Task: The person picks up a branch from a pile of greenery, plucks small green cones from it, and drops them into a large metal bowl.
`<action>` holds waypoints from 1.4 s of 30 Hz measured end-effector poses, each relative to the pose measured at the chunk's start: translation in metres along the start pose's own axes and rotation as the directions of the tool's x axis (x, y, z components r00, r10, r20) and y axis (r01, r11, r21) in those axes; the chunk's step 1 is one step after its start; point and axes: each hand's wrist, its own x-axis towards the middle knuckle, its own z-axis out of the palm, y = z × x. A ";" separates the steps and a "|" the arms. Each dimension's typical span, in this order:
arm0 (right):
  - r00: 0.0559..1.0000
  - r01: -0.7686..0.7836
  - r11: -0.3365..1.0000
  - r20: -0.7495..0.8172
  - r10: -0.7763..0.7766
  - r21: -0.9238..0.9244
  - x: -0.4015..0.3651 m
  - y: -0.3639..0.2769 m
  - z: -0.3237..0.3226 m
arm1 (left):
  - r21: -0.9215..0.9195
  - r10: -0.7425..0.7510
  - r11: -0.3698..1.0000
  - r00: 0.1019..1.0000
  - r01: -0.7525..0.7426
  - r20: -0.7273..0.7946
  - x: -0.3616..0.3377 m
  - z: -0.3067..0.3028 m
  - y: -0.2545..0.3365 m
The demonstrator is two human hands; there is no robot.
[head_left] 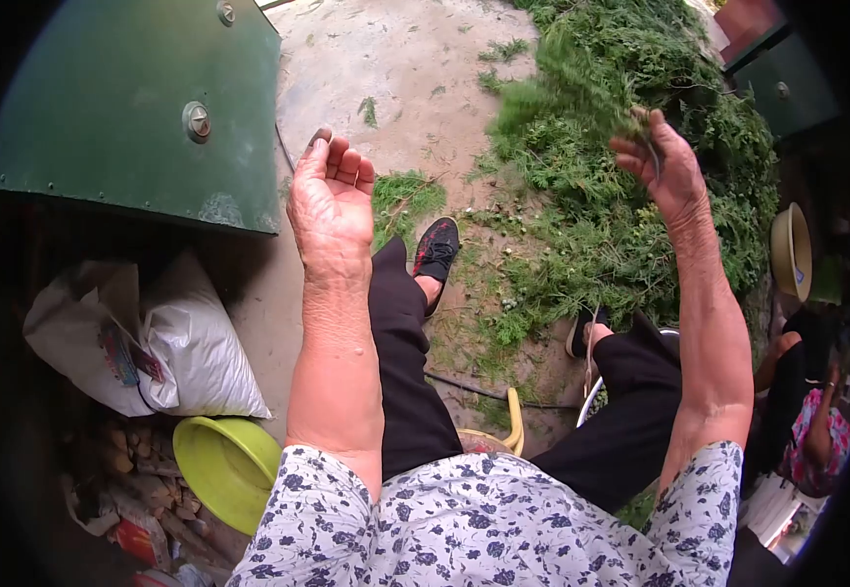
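Observation:
My left hand [337,201] is raised palm up beside the green metal box, its fingers curled a little and apart, with nothing in it. At the upper right my right hand [667,166] is closed round the base of a green sprig [562,93], which is blurred by motion. Something thin and dark shows by its fingers; I cannot make out what it is. Beneath and around that hand lies a large heap of green branches [581,249] on the ground. A smaller clump of greenery [410,201] lies just right of my left hand.
A green metal box [131,108] stands at the upper left. Below it are a white sack [200,342], a yellow-green basin [229,470] and firewood [156,489]. A cream basin [790,252] is at the right, near another person [816,430]. A dark hose [474,389] crosses the ground.

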 end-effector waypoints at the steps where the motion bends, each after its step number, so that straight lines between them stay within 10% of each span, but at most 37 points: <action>1: 0.994 0.108 0.985 -0.029 -0.105 0.138 0.022 -0.025 0.007 | 0.008 -0.027 1.000 1.000 0.027 -0.004 -0.002 -0.001 -0.002; 4: 0.949 0.315 0.937 -0.039 -0.313 0.151 0.066 -0.026 0.023 | 0.031 -0.043 0.999 0.999 0.043 0.005 -0.009 0.004 -0.002; 12: 0.941 -0.339 0.842 -0.126 0.315 -0.420 0.101 0.218 0.034 | 0.149 -0.130 0.981 0.991 0.125 0.022 -0.023 0.020 -0.001; 14: 0.983 -0.076 0.560 0.033 0.182 -0.825 0.115 0.279 0.031 | 0.080 -0.159 0.984 0.987 0.157 0.019 -0.023 0.023 0.001; 17: 0.958 0.080 0.269 0.149 0.245 -0.960 0.128 0.322 0.055 | 0.079 -0.162 0.984 0.987 0.162 -0.004 -0.020 0.022 0.004; 29: 0.960 0.171 0.019 0.171 0.223 -0.985 0.154 0.392 0.099 | 0.095 -0.173 0.981 0.984 0.169 0.041 -0.011 0.021 0.006; 32: 0.932 -0.033 0.246 0.059 0.357 -0.969 0.144 0.372 0.097 | 0.107 -0.189 0.977 0.980 0.182 0.056 -0.012 0.018 0.005; 33: 0.992 0.087 0.383 0.114 0.049 -0.920 0.136 0.379 0.087 | 0.091 -0.179 0.981 0.982 0.173 0.054 -0.013 0.019 0.004; 42: 0.980 -0.161 0.894 -0.175 0.094 -0.419 0.064 0.196 0.082 | 0.216 -0.220 0.956 0.972 0.198 0.086 -0.025 0.023 -0.014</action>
